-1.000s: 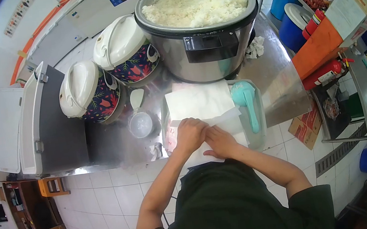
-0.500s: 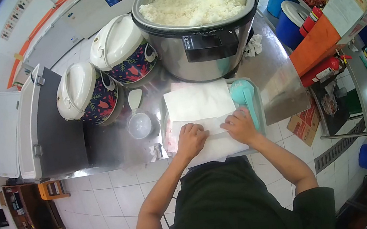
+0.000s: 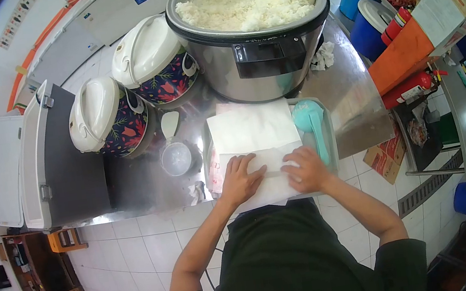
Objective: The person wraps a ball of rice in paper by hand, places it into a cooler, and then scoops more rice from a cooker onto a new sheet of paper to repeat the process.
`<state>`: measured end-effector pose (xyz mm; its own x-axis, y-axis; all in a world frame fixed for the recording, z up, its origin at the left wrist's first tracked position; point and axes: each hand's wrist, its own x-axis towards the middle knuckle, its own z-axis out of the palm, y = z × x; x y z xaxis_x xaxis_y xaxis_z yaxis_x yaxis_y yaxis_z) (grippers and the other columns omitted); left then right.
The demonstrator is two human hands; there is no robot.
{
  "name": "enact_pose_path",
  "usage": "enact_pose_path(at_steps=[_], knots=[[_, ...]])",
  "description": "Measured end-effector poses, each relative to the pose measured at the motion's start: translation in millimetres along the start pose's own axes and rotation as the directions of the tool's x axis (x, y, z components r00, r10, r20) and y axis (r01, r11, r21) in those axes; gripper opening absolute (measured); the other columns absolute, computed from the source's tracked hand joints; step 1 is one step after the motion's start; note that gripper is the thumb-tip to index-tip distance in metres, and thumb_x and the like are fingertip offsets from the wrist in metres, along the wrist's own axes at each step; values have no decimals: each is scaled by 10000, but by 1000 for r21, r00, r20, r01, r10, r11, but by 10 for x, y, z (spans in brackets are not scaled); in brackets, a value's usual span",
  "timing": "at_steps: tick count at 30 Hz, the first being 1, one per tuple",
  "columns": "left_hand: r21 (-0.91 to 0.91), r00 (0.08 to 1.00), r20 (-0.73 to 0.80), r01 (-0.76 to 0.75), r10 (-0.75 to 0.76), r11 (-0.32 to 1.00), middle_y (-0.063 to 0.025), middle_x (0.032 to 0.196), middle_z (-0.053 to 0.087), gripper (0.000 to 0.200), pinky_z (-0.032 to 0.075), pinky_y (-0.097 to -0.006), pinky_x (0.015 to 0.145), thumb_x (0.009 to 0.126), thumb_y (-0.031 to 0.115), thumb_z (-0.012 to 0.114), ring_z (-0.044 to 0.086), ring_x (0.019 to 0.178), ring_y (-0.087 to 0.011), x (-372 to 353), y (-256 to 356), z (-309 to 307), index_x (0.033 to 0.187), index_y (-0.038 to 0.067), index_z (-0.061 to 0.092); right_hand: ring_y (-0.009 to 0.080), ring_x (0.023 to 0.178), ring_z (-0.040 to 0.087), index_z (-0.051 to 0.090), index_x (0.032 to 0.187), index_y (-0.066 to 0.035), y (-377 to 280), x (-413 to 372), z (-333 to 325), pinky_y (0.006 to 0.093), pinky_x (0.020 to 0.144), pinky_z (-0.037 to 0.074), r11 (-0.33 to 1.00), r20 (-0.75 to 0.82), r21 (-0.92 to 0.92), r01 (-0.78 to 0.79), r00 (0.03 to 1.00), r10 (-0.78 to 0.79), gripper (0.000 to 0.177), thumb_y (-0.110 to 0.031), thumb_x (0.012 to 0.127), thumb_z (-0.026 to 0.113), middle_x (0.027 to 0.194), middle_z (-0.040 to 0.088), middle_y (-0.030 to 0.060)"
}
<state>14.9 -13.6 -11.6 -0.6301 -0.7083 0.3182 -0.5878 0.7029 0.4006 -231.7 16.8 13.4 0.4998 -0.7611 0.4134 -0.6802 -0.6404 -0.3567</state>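
Note:
White wrapping paper (image 3: 251,127) lies in sheets on a shallow tray (image 3: 329,131) at the counter's front edge. Across its near part runs a folded band of the paper. My left hand (image 3: 241,181) is closed on the left end of this fold, fingers bent over it and thumb pointing inward. At the right end my right hand (image 3: 309,170) grips the fold with curled fingers. Whatever the fold may contain is hidden. A turquoise rice scoop (image 3: 310,119) rests in the tray just beyond my right hand.
Behind the tray stands a large rice cooker (image 3: 257,66) full of white rice. Two lidded flowered pots (image 3: 111,115) and a grey cool box (image 3: 67,164) are at left. A clear cup (image 3: 176,159) and white paddle (image 3: 169,125) lie beside the tray.
My right hand has shifted slightly down and its fingers have curled in more. My left hand stays on the paper fold with its fingers a little raised.

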Motion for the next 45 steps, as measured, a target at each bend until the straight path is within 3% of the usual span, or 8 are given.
enact_pose_path(at_steps=[10, 16, 19, 26, 28, 31, 38, 45], knots=[[-258, 989, 126, -41, 76, 965, -133, 1230, 504, 394, 448, -408, 926, 695, 93, 739, 498, 1116, -336, -206, -284, -15, 1078, 172, 687, 201, 924, 597, 628, 913, -103, 323, -235, 509, 332, 787, 481, 1000, 86, 9, 1, 996, -2, 185, -118, 730, 609, 985, 622, 29], [-402, 970, 123, 242, -210, 883, -122, 1126, 595, 325, 469, -387, 889, 775, 92, 687, 572, 1033, -299, -328, -444, 135, 1097, 93, 640, 218, 844, 622, 639, 844, -99, 392, -214, 503, 347, 724, 498, 996, 22, 85, 31, 999, -32, 134, -84, 727, 575, 885, 647, 38], [-344, 976, 176, 180, -125, 922, -135, 965, 659, 248, 498, -373, 857, 792, 65, 671, 626, 953, -305, -281, -544, 90, 1040, 59, 658, 263, 827, 628, 651, 843, -95, 420, -192, 484, 382, 717, 499, 976, 40, 206, -63, 998, 56, 107, -102, 769, 574, 865, 663, 74], [-494, 814, 396, 579, -425, 649, -134, 883, 671, 204, 497, -327, 797, 801, 130, 687, 641, 860, -256, 85, -660, 29, 982, 40, 661, 351, 875, 618, 642, 886, -96, 346, 302, 285, 449, 747, 483, 809, 409, 126, -575, 773, 485, 143, -227, 827, 631, 875, 664, 142], [-284, 766, 409, 623, -495, 729, -128, 876, 649, 286, 481, -360, 840, 748, 193, 748, 620, 931, -273, 214, -586, -44, 984, 57, 660, 357, 894, 615, 633, 892, -96, 344, 363, 289, 449, 752, 481, 772, 450, 75, -632, 712, 539, 155, -223, 807, 658, 875, 662, 135], [-62, 931, 90, 360, -354, 931, -104, 860, 626, 314, 447, -376, 875, 698, 224, 783, 585, 984, -274, 229, -550, -18, 944, 79, 654, 336, 943, 587, 617, 888, -102, 389, 354, 357, 446, 789, 470, 788, 355, 89, -610, 758, 547, 186, -203, 758, 705, 866, 644, 108], [-1, 914, 257, 325, -314, 946, -25, 821, 611, 197, 431, -393, 763, 654, 178, 777, 562, 855, -258, 222, -563, 21, 747, 109, 618, 249, 897, 518, 584, 788, -113, 462, 211, 372, 396, 829, 370, 942, 285, 63, -331, 910, 301, 104, -159, 746, 667, 829, 564, 26], [115, 998, 66, -4, -4, 993, -10, 804, 571, 113, 432, -369, 711, 648, 70, 640, 554, 803, -216, -2, -483, 124, 729, 126, 585, 188, 810, 507, 568, 747, -136, 432, -2, 573, 355, 729, 372, 996, 10, -86, 6, 1000, -5, 15, -125, 739, 575, 781, 530, 0]])
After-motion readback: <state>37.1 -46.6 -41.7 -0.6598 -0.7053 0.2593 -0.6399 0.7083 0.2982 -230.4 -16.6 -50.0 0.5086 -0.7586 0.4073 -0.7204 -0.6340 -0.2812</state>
